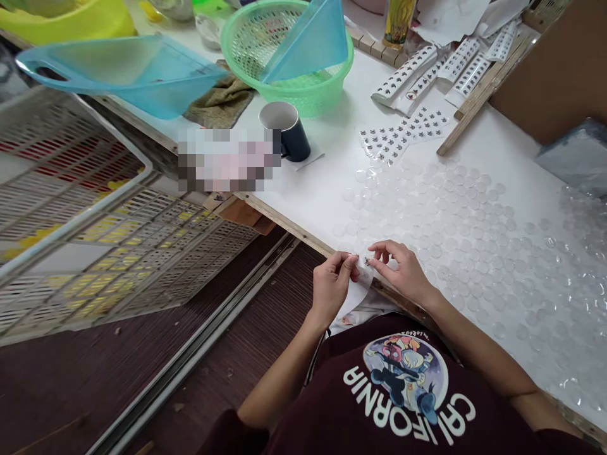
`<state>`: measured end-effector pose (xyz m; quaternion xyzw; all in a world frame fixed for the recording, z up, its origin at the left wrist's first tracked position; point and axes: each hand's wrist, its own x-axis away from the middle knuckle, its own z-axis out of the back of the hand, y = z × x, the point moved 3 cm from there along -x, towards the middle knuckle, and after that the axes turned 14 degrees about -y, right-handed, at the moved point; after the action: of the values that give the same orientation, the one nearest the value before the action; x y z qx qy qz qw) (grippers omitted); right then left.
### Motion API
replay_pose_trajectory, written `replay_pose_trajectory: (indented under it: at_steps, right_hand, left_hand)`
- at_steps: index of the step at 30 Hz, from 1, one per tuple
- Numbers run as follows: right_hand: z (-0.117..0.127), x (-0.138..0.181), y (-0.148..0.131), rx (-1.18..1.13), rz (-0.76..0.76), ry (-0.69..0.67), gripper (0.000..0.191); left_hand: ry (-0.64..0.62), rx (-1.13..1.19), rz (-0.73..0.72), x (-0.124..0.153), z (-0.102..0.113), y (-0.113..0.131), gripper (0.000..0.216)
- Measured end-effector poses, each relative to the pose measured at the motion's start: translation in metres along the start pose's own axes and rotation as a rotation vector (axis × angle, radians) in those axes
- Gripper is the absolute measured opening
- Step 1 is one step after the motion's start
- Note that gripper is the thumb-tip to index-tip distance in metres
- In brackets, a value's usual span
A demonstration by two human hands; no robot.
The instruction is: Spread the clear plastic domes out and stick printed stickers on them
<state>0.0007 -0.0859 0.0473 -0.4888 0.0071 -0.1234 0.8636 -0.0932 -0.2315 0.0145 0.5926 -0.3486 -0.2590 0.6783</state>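
Note:
My left hand point(332, 284) pinches the top of a white backing sheet point(355, 297) that curls down toward my lap at the table's near edge. My right hand point(398, 268) pinches a tiny sticker point(367, 260) at the sheet's upper edge, fingertips almost meeting the left thumb. Right beside both hands, several clear round domes point(450, 221) lie in rows across the white table point(322, 189). Farther back lie small printed stickers point(398, 136) set out in rows, and beyond them curled sticker sheets point(427, 72).
A dark mug point(287, 129) stands on a paper scrap. Behind it sit a green basket point(289, 50) holding a blue tray, another blue tray point(133, 69), a brown cloth point(222, 101) and a yellow basin point(71, 19). White slatted crates point(95, 208) stand left; a wooden strip point(478, 101) and cardboard point(559, 69) lie right.

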Motion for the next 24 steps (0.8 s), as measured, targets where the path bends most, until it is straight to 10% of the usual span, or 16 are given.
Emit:
replay_pose_trajectory:
  at_steps: [11, 24]
  right_hand:
    - [0.0005, -0.0003, -0.0073, 0.273, 0.205, 0.034, 0.01]
    - [-0.0048, -0.0027, -0.0018, 0.289, 0.104, -0.019, 0.015]
  left_hand:
    - [-0.021, 0.027, 0.006, -0.0023, -0.0014, 0.0026, 0.022]
    - [-0.017, 0.084, 0.031, -0.0016, -0.0011, 0.0057, 0.025]
